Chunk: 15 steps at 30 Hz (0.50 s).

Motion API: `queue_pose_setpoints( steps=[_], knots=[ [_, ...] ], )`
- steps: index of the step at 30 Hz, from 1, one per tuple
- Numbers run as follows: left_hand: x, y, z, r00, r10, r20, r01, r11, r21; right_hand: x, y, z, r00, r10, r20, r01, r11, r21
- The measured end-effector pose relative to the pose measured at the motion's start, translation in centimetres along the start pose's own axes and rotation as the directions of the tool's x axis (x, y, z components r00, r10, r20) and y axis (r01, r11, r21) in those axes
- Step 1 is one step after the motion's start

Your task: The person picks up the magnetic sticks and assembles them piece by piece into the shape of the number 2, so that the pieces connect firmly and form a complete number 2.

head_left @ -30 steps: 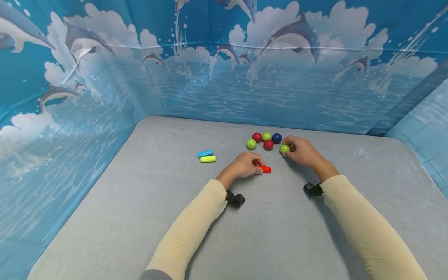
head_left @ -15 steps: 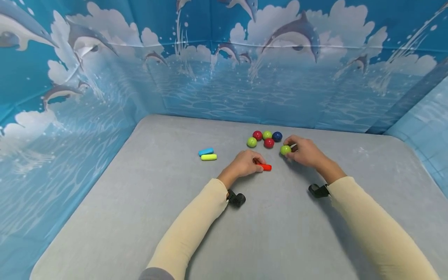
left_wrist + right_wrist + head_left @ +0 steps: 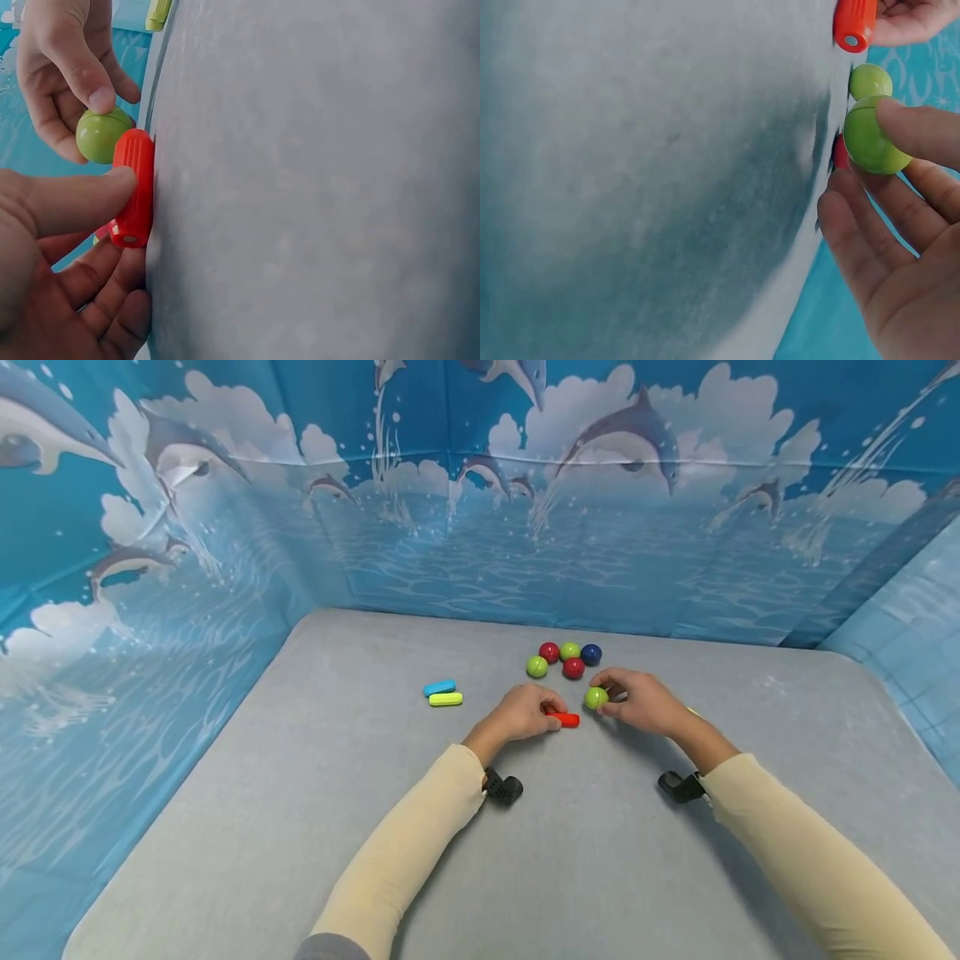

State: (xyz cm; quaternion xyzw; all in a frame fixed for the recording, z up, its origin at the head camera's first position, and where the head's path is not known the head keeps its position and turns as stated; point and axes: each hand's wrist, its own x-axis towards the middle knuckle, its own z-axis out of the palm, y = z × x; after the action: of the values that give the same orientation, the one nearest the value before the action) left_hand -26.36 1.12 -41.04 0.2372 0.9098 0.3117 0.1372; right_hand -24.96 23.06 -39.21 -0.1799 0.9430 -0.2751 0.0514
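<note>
In the head view my left hand (image 3: 527,713) pinches a short red highlighter-like stick (image 3: 566,720) between thumb and fingers. The left wrist view shows the stick's ribbed side and round end, low over the grey table. My right hand (image 3: 640,700) holds a shiny green ball (image 3: 596,697) between thumb and fingertips, just right of and beyond the stick. A seam runs around this ball (image 3: 871,139) in the right wrist view. Beyond both hands is a cluster of balls, among them a red ball (image 3: 573,668), a green ball (image 3: 537,667) and a dark blue ball (image 3: 591,654).
Left of my left hand lie a blue stick (image 3: 439,688) and a yellow stick (image 3: 446,699), side by side. A yellow-green thing (image 3: 692,712) is mostly hidden behind my right wrist. A dolphin-print curtain (image 3: 480,552) borders the grey table (image 3: 360,760).
My right hand has carried the green ball left and nearer, away from the cluster and toward the red stick. The yellow-green thing by the right wrist has come into sight. My left hand stays put.
</note>
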Motion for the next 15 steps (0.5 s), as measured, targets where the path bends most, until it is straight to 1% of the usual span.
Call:
queue_pose_setpoints(
  steps=[3,6,9,15],
  knots=[
    [0.1,-0.2,0.0,1.000,0.011,-0.014,-0.011,1.000,0.025,0.4,0.0,0.2,1.000,0.009,0.002,-0.009,1.000,-0.010],
    [0.3,-0.3,-0.1,0.998,0.021,-0.064,-0.019,0.999,0.036,0.8,-0.1,0.3,1.000,0.016,0.009,-0.016,1.000,-0.014],
    [0.5,-0.5,-0.2,0.994,0.016,-0.106,-0.012,0.999,0.030,1.1,-0.1,0.4,0.999,0.026,0.024,-0.026,0.999,-0.021],
    [1.0,-0.8,-0.4,0.993,-0.011,-0.116,0.012,1.000,0.002,1.2,0.0,0.4,0.997,0.055,0.047,-0.055,0.998,-0.019]
  ],
)
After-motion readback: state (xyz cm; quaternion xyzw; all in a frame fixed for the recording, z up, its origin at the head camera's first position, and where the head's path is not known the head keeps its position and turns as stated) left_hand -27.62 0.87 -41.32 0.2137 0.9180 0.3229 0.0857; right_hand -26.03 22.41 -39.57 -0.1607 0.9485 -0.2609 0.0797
